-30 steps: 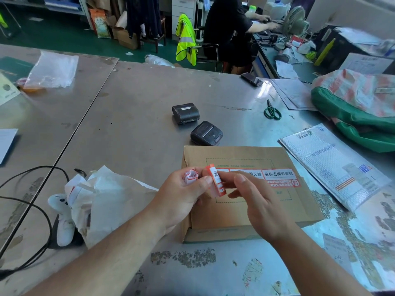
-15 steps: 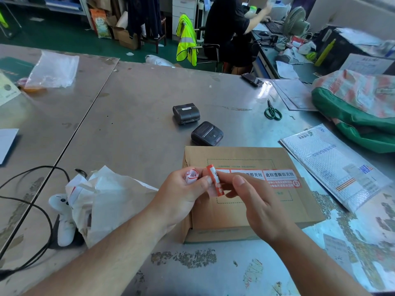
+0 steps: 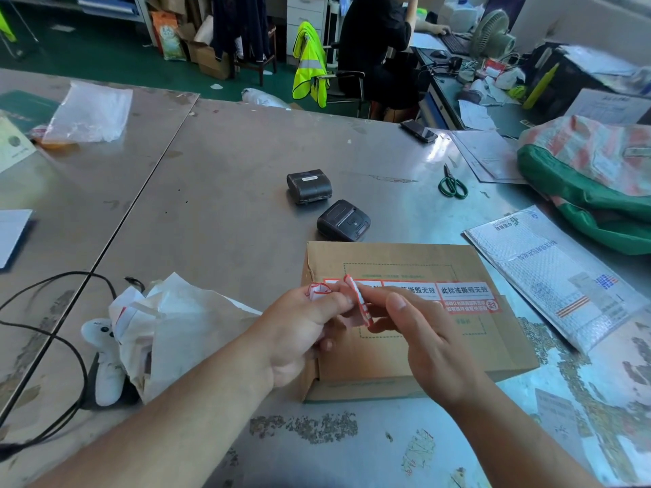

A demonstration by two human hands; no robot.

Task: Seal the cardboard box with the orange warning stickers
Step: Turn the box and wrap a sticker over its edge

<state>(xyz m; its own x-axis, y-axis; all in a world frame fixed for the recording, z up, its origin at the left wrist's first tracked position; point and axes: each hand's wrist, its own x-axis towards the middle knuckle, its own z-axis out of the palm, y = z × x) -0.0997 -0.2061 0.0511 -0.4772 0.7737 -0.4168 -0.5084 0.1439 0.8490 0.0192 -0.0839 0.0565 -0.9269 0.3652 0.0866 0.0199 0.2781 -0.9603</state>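
A crumpled scrap of red-edged backing paper (image 3: 318, 289) is clenched in the left hand (image 3: 299, 332); an orange-and-white warning sticker (image 3: 359, 301) is pinched by the right hand (image 3: 419, 339) above the brown cardboard box (image 3: 405, 353). It should be peeled fully, then pressed flat across the seam. Little has changed since earlier.

Orange warning sticker (image 3: 461, 290) on cardboard box (image 3: 405, 350) lid: white panel reads "此标签撕毁无效". Adjacent panel to its left partly legible, "…撕毁无效". Small print on the orange band below: too fine to read. Bubble mailer (image 3: 549, 272) print: illegible, inverted.
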